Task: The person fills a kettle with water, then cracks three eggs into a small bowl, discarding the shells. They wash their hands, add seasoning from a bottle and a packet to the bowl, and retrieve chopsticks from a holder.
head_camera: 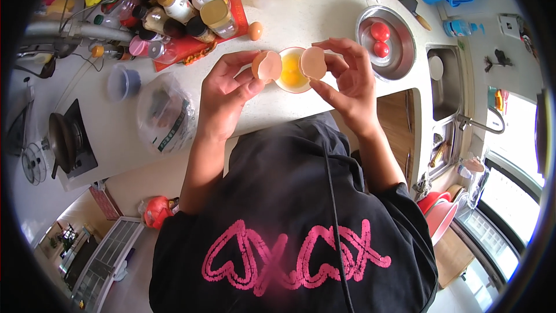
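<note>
My left hand (230,84) pinches one half of a cracked brown eggshell (267,66), its jagged rim facing right. The other shell half (313,63) is held between the thumb and fingers of my right hand (349,80). Between and below the two halves stands a small white bowl with a red rim (296,91). Raw egg (291,69) with yellow yolk lies in it. A whole brown egg (255,31) rests on the counter beyond my left hand.
To the right, a steel basin (408,43) holds two tomatoes (380,31). Bottles and jars (219,17) crowd a red mat (241,13) at the back left. A plastic bag (167,113) lies left of my arm, and a pan (61,142) sits on the stove. The sink (445,95) is far right.
</note>
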The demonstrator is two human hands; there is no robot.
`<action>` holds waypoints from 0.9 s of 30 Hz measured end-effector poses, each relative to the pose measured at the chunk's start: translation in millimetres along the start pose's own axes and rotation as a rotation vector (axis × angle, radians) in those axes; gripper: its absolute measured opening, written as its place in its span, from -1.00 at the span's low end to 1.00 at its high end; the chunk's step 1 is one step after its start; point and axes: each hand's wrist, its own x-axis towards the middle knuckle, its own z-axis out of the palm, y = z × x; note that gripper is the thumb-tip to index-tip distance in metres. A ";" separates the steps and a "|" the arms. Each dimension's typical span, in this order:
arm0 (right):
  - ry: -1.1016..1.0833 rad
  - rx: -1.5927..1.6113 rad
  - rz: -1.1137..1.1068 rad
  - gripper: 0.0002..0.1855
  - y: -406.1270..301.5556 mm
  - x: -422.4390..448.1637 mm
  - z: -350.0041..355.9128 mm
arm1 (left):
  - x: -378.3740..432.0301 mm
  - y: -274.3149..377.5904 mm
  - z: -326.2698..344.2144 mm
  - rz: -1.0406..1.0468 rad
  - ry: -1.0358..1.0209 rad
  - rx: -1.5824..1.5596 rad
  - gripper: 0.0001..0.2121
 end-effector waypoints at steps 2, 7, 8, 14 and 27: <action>0.007 0.034 -0.014 -0.28 -13.1 -3.4 5.3 | 1.7 6.5 12.6 -0.018 0.026 -0.005 -0.49; -0.053 -0.186 -0.224 -0.32 -27.5 -7.8 3.3 | -2.8 8.2 32.4 0.007 -0.134 -0.083 -0.44; -0.065 -0.242 -0.263 -0.33 -30.2 -10.2 0.8 | -3.0 8.0 35.5 -0.009 -0.155 -0.095 -0.42; 0.027 -0.253 -0.311 -0.34 -43.6 -40.7 -14.5 | -1.1 -4.0 61.4 -0.076 -0.284 -0.167 -0.41; 0.706 0.276 -0.189 -0.41 -32.3 -223.6 -58.0 | -27.5 -97.3 196.9 -0.646 -0.629 -0.009 -0.52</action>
